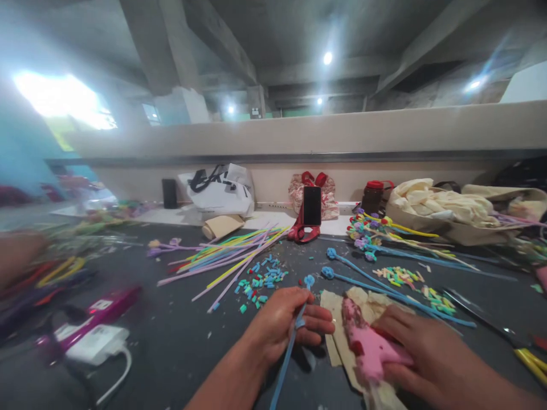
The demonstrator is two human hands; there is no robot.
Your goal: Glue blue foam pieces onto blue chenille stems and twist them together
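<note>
My left hand (294,322) pinches a blue pipe-cleaner stem (282,370) between thumb and forefinger; the other fingers are loosely extended. A small blue knotted head (309,281) tops that stem. My right hand (414,344) is wrapped around the handle of a pink glue gun (372,347), its stained nozzle pointing away from me over crumpled brown paper (333,336). Two blue stems with knotted heads (328,273) lie just beyond my hands. Cut blue and green pieces (267,276) are scattered past my left hand.
Pastel pipe cleaners (239,253) fan out beyond the cut pieces. A phone (311,206) stands upright at the back. Scissors (478,316) lie at right, near colourful pipe-cleaner flowers (367,233). At left are a white adapter (92,343) with a cable and another person's blurred hand (19,256).
</note>
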